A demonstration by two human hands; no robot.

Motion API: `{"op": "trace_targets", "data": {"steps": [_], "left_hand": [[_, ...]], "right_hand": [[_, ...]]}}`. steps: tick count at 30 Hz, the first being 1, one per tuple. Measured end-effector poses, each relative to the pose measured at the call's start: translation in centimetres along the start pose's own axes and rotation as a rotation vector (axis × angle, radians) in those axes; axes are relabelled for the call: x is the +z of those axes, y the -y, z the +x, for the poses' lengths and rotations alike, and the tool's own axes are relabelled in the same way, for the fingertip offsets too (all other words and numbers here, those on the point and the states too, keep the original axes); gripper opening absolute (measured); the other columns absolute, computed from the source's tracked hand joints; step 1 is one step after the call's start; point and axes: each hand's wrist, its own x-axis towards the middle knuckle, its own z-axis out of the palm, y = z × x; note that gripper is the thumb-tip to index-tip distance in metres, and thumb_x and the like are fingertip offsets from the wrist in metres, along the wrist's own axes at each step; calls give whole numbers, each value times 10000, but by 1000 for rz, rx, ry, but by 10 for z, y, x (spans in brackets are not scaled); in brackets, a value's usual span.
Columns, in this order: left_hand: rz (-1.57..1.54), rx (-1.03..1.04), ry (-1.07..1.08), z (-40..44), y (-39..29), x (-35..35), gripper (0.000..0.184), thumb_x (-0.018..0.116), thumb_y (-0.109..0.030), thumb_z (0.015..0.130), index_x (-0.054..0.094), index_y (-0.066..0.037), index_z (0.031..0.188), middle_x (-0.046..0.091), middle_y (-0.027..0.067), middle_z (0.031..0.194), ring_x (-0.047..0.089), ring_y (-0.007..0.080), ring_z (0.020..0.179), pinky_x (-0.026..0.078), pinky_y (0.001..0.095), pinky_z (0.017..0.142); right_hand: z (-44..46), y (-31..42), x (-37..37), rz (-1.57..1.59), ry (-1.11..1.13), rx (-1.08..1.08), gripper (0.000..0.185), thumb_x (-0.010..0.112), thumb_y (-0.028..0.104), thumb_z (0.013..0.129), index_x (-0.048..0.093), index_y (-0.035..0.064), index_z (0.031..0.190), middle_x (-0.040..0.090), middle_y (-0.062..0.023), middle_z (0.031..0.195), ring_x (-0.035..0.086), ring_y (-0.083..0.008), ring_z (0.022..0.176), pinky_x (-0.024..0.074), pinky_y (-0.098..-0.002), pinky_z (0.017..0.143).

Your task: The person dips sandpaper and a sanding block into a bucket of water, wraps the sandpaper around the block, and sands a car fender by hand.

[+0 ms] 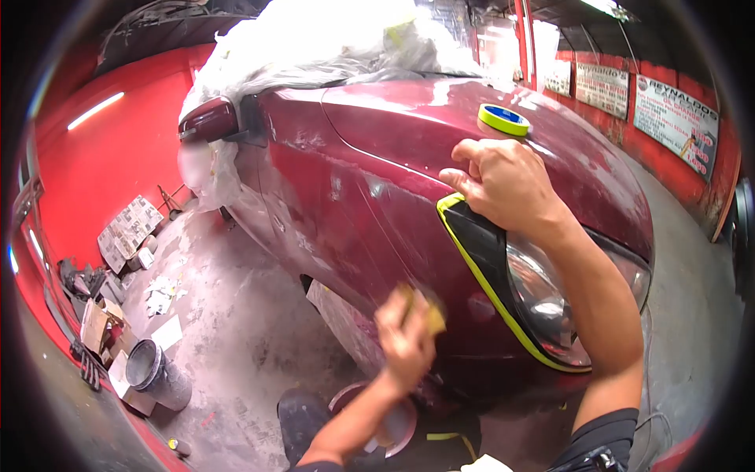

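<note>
My left hand (405,338) is closed around a small yellow pad (435,317), slightly blurred, at the side of a dark red car fender (377,236). My right hand (507,182) leans over the top corner of the headlight (550,295), its thumb apart from the bent fingers and nothing visible between them. Bright yellow-green tape (487,289) runs along the headlight's edge, its upper end just below my right thumb. A roll of yellow-green tape (504,120) with a blue core lies on the hood (409,110), beyond my right hand.
Plastic sheeting (314,47) covers the car's upper part and hangs around the side mirror (208,120). A round container (393,421) sits low by my left forearm. At the left stand a dark bucket (160,375) and cardboard boxes (106,326). Signs (676,118) hang at the right.
</note>
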Motion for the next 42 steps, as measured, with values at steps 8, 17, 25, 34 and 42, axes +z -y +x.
{"op": "trace_targets", "data": {"steps": [8, 17, 25, 34, 42], "left_hand": [[40, -272, -171, 140, 87, -1, 351, 682, -167, 949, 676, -48, 1279, 632, 231, 1313, 590, 432, 1177, 488, 455, 984], [63, -168, -175, 121, 52, 9, 370, 658, -105, 917, 659, 1, 1272, 636, 240, 1273, 580, 439, 1142, 462, 492, 995], [-76, 130, -34, -9, -9, 4, 362, 663, -17, 807, 704, -4, 1167, 641, 248, 1224, 611, 410, 1152, 493, 500, 948], [-118, 50, -79, 28, -13, 7, 205, 700, -36, 807, 765, -59, 1000, 656, 187, 1212, 642, 349, 1104, 510, 472, 969], [33, -127, -139, 138, 50, 9, 313, 643, -90, 897, 694, -12, 1196, 649, 234, 1233, 607, 430, 1106, 474, 497, 948]], "right_hand": [[1, 5, -1, -11, 57, 3, 336, 747, 326, 888, 729, 23, 1033, 702, -125, 797, 692, -285, 758, 525, -404, 714], [0, 11, -5, 9, 40, 27, 360, 742, 335, 906, 728, 9, 1059, 686, -106, 774, 667, -225, 722, 510, -368, 696], [-1, 15, -5, -11, 8, -23, 376, 749, 349, 899, 729, 14, 1068, 694, -101, 782, 670, -219, 723, 515, -372, 707], [-1, 13, -3, 46, 45, 14, 312, 721, 344, 895, 735, 47, 991, 721, -150, 877, 709, -329, 829, 534, -442, 756], [-4, 4, 1, 2, 30, 18, 360, 738, 375, 900, 737, 47, 1047, 711, -117, 852, 692, -257, 796, 524, -391, 733]]}}
